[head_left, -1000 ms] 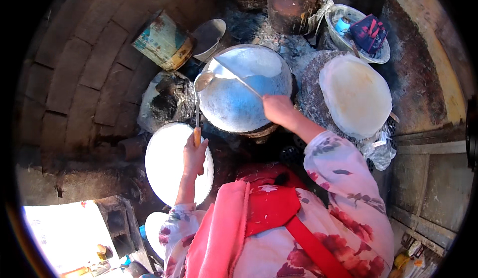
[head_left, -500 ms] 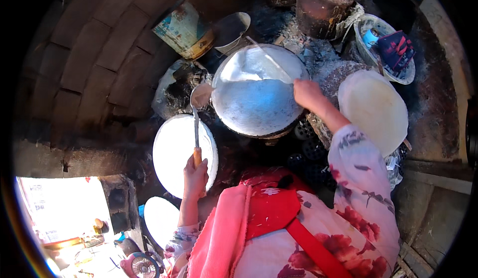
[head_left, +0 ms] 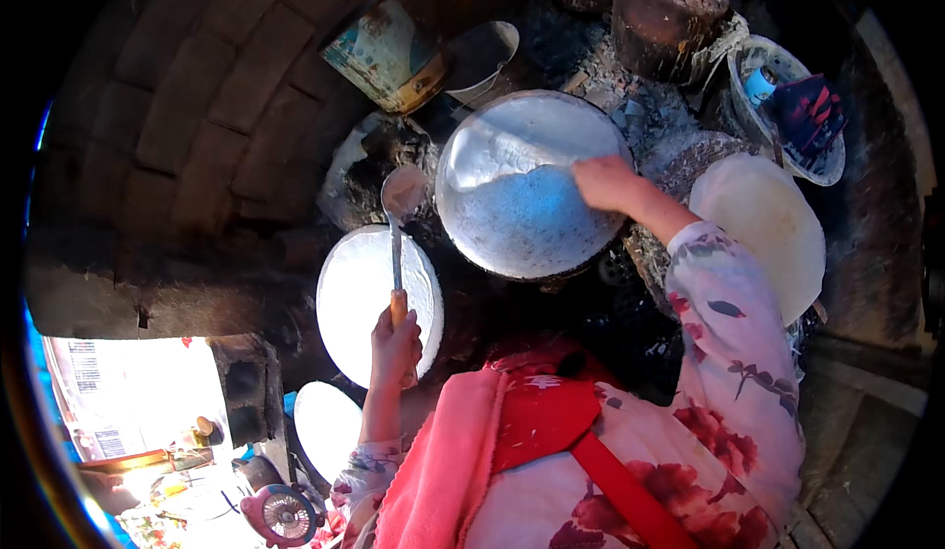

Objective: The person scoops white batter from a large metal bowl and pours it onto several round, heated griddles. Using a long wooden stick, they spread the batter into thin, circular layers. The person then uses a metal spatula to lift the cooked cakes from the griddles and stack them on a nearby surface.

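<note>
My left hand [head_left: 396, 347] is closed round the wooden handle of a metal ladle [head_left: 397, 264]. Its bowl, coated in pale brown, hangs past the far rim of a round white basin [head_left: 340, 303]. The basin holds a pale mass. My right hand [head_left: 605, 185], closed and blurred, is over the right part of a large round griddle [head_left: 522, 239]. A thin stick was plain in it earlier; now blur mostly hides it. A pale wet-looking layer [head_left: 541, 121] covers the griddle's far part, ending in a jagged edge; the near part is bare, grey and speckled.
Right of the griddle lies a stack of thin round pale sheets [head_left: 758, 234]. Behind it, a basin [head_left: 832, 167] holds a dark cloth and a blue can. A rusty tin [head_left: 384, 57] and a bucket [head_left: 482, 62] stand at the far left, a sooty cylinder [head_left: 664, 23] at the back.
My right hand has swung inward over the griddle, and the pale layer's edge has become jagged. The left hand still holds the ladle beside the griddle. The whole view has shifted slightly.
</note>
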`<state>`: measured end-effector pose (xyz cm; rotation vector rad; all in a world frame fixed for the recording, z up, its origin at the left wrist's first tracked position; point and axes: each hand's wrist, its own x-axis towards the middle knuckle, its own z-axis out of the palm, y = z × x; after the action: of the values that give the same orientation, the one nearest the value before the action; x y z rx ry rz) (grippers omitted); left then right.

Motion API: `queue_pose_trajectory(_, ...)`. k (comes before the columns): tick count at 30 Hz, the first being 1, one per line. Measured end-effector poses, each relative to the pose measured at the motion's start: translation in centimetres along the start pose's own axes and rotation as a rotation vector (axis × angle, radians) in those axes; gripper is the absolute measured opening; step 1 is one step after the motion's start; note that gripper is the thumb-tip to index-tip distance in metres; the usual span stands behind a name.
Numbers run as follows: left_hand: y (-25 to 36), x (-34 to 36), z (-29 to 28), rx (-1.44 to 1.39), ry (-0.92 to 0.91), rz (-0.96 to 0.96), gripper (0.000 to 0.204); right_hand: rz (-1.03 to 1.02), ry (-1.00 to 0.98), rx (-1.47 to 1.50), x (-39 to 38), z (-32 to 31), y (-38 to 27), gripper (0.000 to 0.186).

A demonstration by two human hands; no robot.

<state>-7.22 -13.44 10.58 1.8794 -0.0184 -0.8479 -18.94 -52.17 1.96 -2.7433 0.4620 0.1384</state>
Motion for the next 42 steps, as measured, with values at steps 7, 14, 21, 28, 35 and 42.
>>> queue_pose_trajectory(7,-1.8,-0.8,-1.5,-0.016,0.077,-0.041,0.035,-0.082,-0.156,-0.062,-5.4,-1.9,-1.0,0.015)
queue_pose_trajectory(14,-0.8,0.4,-0.5,0.009,0.035,-0.018,0.031,-0.149,-0.187,-0.055,0.0,-1.6,-1.2,0.019)
queue_pose_trajectory(21,-4.1,-3.5,-0.7,0.234,0.032,-0.036,0.049,-0.210,-0.216,-0.044,-10.6,-0.9,-1.9,0.014)
queue_pose_trajectory(28,-9.1,-8.1,1.6,0.555,-0.185,0.347,0.060,0.065,-0.150,-0.011,-23.9,-0.6,0.7,0.016)
queue_pose_trajectory(35,-8.0,-8.2,1.9,0.445,-0.101,0.513,0.050,0.176,0.196,0.465,-24.9,6.5,-3.3,0.021)
queue_pose_trajectory(42,-4.2,-7.6,1.9,-0.029,-0.060,0.290,0.044,0.136,0.144,0.470,-14.4,13.7,-15.1,0.024)
